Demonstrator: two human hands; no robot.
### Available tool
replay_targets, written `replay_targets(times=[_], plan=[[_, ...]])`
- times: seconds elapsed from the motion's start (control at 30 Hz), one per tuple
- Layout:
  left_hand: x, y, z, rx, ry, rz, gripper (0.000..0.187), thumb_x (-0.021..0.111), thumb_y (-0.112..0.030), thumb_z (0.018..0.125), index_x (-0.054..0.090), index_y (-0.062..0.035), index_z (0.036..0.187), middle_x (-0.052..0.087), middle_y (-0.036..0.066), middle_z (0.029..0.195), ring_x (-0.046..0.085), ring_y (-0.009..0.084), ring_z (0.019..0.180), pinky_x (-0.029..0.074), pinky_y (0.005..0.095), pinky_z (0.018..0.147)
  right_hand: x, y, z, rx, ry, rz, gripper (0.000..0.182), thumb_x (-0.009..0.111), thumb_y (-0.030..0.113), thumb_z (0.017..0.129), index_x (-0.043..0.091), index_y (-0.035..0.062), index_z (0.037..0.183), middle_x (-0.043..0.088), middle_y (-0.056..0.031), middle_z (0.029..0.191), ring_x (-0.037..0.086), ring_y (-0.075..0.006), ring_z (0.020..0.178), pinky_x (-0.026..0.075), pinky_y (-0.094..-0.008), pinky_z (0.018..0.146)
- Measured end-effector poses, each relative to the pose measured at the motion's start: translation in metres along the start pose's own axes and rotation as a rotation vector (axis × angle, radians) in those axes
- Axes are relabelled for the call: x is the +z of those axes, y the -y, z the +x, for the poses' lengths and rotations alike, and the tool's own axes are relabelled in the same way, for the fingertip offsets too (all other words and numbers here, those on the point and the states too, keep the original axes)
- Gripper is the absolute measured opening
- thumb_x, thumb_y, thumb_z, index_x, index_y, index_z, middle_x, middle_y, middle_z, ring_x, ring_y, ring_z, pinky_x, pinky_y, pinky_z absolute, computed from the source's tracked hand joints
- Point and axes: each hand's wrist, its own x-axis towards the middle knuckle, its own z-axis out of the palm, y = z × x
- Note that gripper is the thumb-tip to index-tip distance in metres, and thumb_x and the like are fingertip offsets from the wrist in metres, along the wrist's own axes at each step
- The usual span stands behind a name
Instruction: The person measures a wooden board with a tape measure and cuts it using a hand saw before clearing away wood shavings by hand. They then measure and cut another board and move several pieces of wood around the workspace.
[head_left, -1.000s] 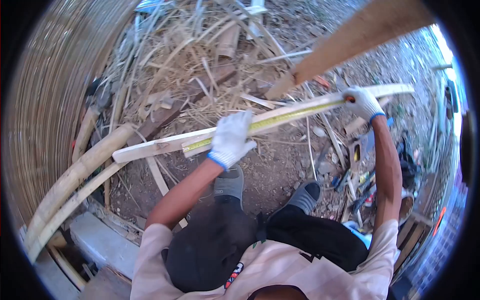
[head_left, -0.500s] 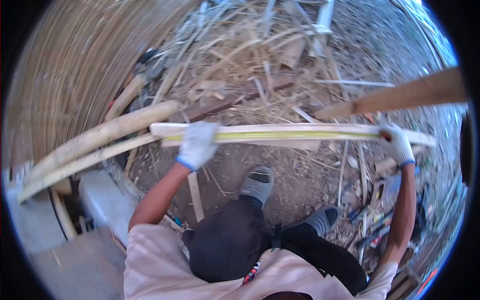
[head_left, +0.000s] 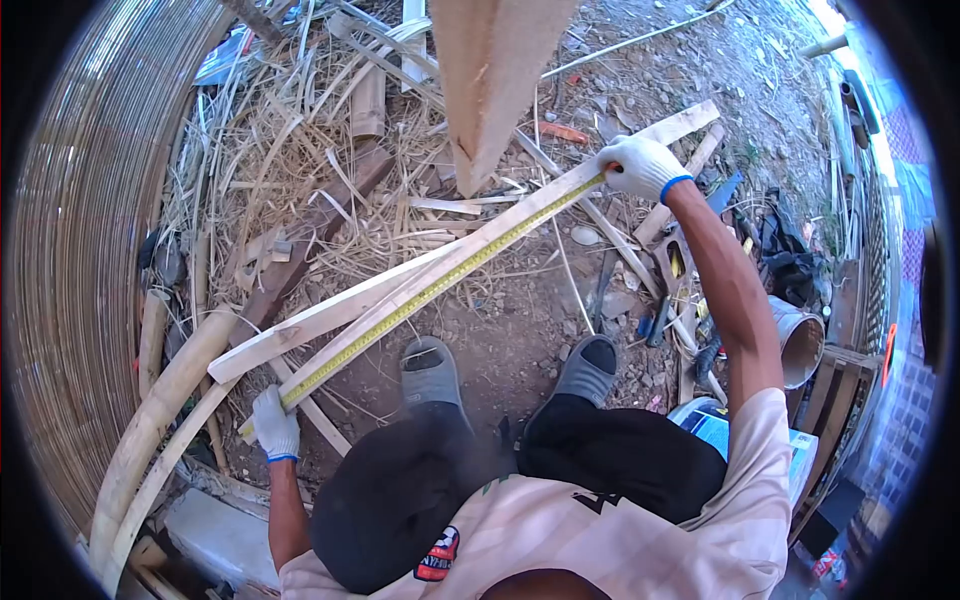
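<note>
A yellow measuring tape (head_left: 432, 290) is stretched slantwise along a long pale wooden strip (head_left: 525, 210). My left hand (head_left: 275, 425), in a white glove, is closed on the tape near its lower-left end, and a bit of yellow shows past the fingers. At the upper right, my right hand (head_left: 645, 168), also gloved, is closed around the tape's other end against the strip. A small orange and dark part shows at its fingers; the tape case is mostly hidden. A second pale wooden board (head_left: 310, 322) lies beside the strip on its far side.
A thick wooden post (head_left: 505, 70) juts in from the top. Bent bamboo poles (head_left: 165, 410) curve along the left, near a slatted bamboo wall (head_left: 90, 230). Shavings (head_left: 270, 150) litter the ground. At right are a bucket (head_left: 797, 340) and a wooden crate (head_left: 845, 385).
The view has turned, and the strip with the tape now slants instead of lying level. My left hand has moved down and left toward the tape's end; my right hand still grips the other end.
</note>
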Motion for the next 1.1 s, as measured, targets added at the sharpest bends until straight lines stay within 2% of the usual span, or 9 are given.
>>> replay_targets(times=[0.2,0.3,0.4,0.53,0.6,0.8,0.9,1.0,1.1], plan=[[0.015,0.015,0.003,-0.002,0.022,-0.010,0.070,0.087,-0.011,0.074,0.057,-0.0010,0.136,0.064,0.023,0.131,0.057,0.0437,0.126,0.047,0.0515,0.109,0.017,0.007,0.002,0.075,-0.101,-0.141,0.018,0.067,0.024,0.086,0.081,0.0181,0.095,0.074,-0.0112,0.095,0.074,-0.0350,0.090,0.060,-0.0515,0.075],[-0.037,-0.023,0.008,0.089,0.087,-0.069,0.095,0.093,-0.023,0.069,0.049,0.0009,0.150,0.057,0.026,0.144,0.052,0.0458,0.135,0.041,0.0528,0.117,0.017,0.015,0.001,0.127,-0.127,-0.173,0.016,0.069,0.023,0.087,0.082,0.0177,0.096,0.076,-0.0105,0.096,0.076,-0.0358,0.089,0.061,-0.0516,0.075],[-0.074,-0.072,0.028,0.218,0.056,-0.145,0.096,0.094,-0.026,0.070,0.048,0.0013,0.150,0.056,0.026,0.145,0.051,0.0460,0.137,0.039,0.0532,0.118,0.015,0.022,0.007,0.205,-0.056,-0.208,0.017,0.071,0.023,0.087,0.083,0.0170,0.098,0.079,-0.0113,0.097,0.077,-0.0359,0.091,0.062,-0.0509,0.076],[-0.115,-0.152,0.079,0.511,0.105,-0.305,0.083,0.092,-0.025,0.076,0.054,-0.0002,0.145,0.061,0.024,0.139,0.056,0.0450,0.132,0.046,0.0515,0.112,0.013,0.029,0.013,0.257,-0.014,-0.251,0.019,0.072,0.020,0.088,0.083,0.0152,0.102,0.080,-0.0130,0.099,0.079,-0.0363,0.093,0.064,-0.0489,0.077],[-0.138,-0.198,0.109,0.749,0.154,-0.339,0.074,0.089,-0.023,0.078,0.058,-0.0025,0.142,0.063,0.023,0.135,0.059,0.0431,0.128,0.048,0.0495,0.109,0.013,0.030,0.015,0.269,-0.016,-0.240,0.019,0.072,0.018,0.089,0.083,0.0145,0.104,0.080,-0.0134,0.099,0.079,-0.0361,0.093,0.064,-0.0493,0.077],[-0.148,-0.309,0.184,1.196,0.121,-0.171,0.046,0.073,-0.025,0.092,0.064,-0.0049,0.132,0.067,0.016,0.120,0.066,0.0357,0.115,0.054,0.0481,0.097,0.026,0.029,0.019,0.346,-0.070,-0.222,0.018,0.071,0.018,0.090,0.084,0.0122,0.100,0.081,-0.0147,0.098,0.079,-0.0367,0.092,0.063,-0.0493,0.075],[-0.134,-0.336,0.216,1.172,0.274,0.017,0.043,0.064,-0.022,0.097,0.064,-0.0090,0.139,0.067,0.018,0.126,0.065,0.0381,0.118,0.053,0.0491,0.101,0.030,0.029,0.019,0.348,-0.108,-0.219,0.019,0.068,0.018,0.093,0.084,0.0109,0.098,0.081,-0.0157,0.097,0.079,-0.0370,0.091,0.063,-0.0495,0.075],[-0.139,-0.358,0.227,1.066,0.387,0.025,0.039,0.056,-0.017,0.101,0.066,-0.0142,0.140,0.069,0.019,0.121,0.066,0.0377,0.116,0.053,0.0499,0.099,0.030,0.028,0.017,0.330,-0.136,-0.225,0.019,0.066,0.017,0.094,0.084,0.0111,0.097,0.080,-0.0160,0.096,0.079,-0.0369,0.090,0.063,-0.0501,0.075],[-0.123,-0.363,0.228,1.072,0.313,-0.109,0.037,0.053,-0.016,0.103,0.068,-0.0163,0.137,0.070,0.019,0.118,0.067,0.0395,0.112,0.053,0.0509,0.098,0.026,0.030,0.012,0.299,-0.141,-0.239,0.018,0.065,0.017,0.094,0.083,0.0121,0.098,0.080,-0.0162,0.095,0.079,-0.0368,0.091,0.063,-0.0505,0.076]])
